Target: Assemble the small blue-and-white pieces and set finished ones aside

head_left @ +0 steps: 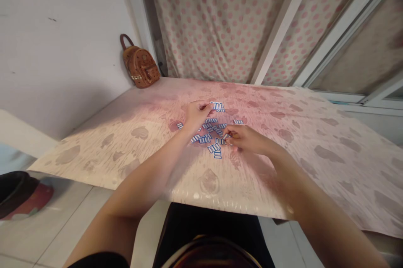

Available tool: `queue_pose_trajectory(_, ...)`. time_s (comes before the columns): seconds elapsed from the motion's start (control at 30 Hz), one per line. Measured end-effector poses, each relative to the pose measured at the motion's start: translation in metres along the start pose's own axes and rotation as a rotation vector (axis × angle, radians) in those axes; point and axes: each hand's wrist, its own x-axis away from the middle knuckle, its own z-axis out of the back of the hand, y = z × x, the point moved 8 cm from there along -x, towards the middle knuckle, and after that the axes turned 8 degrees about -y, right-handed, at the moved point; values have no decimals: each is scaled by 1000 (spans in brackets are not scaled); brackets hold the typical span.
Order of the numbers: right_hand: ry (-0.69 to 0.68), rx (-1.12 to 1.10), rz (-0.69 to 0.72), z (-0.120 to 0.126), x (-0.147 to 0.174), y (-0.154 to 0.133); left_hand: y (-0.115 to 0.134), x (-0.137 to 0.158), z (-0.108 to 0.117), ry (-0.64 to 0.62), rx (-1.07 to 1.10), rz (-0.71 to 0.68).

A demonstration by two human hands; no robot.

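Observation:
Small flat blue-and-white striped pieces (215, 148) lie scattered in a loose, partly overlapping pile on the patterned tablecloth. Beyond the pile, the fingers of my left hand (197, 113) are closed on the near edge of a striped piece (218, 107); whether it is one piece or several together I cannot tell. At the pile's right side my right hand (247, 138) pinches another small striped piece (226, 136) between thumb and fingers. One single piece (238, 122) lies apart, just past my right hand. My left wrist and fingers hide part of the pile's left side.
The tablecloth (209, 180) is pink and cream with leaf-like shapes. A brown studded backpack (143, 66) leans at the far left corner against the wall. A dotted curtain (217, 20) hangs behind the table. A dark and red container (27, 196) stands at lower left.

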Motion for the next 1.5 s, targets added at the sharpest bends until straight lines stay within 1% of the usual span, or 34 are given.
queue_pose_trajectory(0.07, -13, -40, 34, 3, 1, 0, -2, -1, 1, 3, -4, -4)
queue_pose_trajectory(0.17, -64, -99, 67, 2, 1, 0, -2, -2, 1, -5, -16, -23)
queue_pose_trajectory(0.27, -103, -227, 47, -2, -1, 5, -2, -2, 1, -13, -17, -29)
queue_pose_trajectory(0.37, -78, -315, 1, -1, -2, 13, -3, -1, 0, -10, -2, -20)
queue_pose_trajectory(0.43, -69, -317, -14, 0, -2, 16, -2, -1, 0, -5, 6, -12)
queue_pose_trajectory(0.5, -89, -300, -12, 0, -1, 16, -2, 0, -1, -7, 8, -2)
queue_pose_trajectory(0.63, -143, -209, -6, 2, 5, 7, -1, 0, -2, -9, -1, 9)
queue_pose_trajectory(0.8, -287, -127, -61, -2, 14, 3, -3, -1, -1, -4, -17, -4)
queue_pose_trajectory(0.83, -275, -111, -74, 0, 14, 5, -3, -1, 0, -4, -17, -4)
queue_pose_trajectory(0.87, -230, -86, -84, 3, 14, 7, -3, -1, 0, -5, -18, -4)
queue_pose_trajectory(0.97, -4, 27, -86, 17, 8, 11, -3, -1, 0, -7, -27, -8)
queue_pose_trajectory(1.0, 53, 62, -79, 19, 6, 12, -3, -1, 0, -6, -29, -10)
queue_pose_trajectory(1.07, 108, 131, -58, 16, 1, 11, -3, -1, 0, -7, -24, -16)
queue_pose_trajectory(1.13, 130, 214, -43, 10, -4, 9, -5, -2, 1, -6, -13, -23)
queue_pose_trajectory(1.23, 114, 286, -50, 0, -12, 11, -6, -3, 1, -8, -5, -30)
queue_pose_trajectory(1.33, 105, 289, -63, -2, -14, 15, -6, -3, 1, -10, -7, -28)
queue_pose_trajectory(1.5, 137, 239, -63, -1, -11, 13, -3, -1, 0, -14, -6, -7)
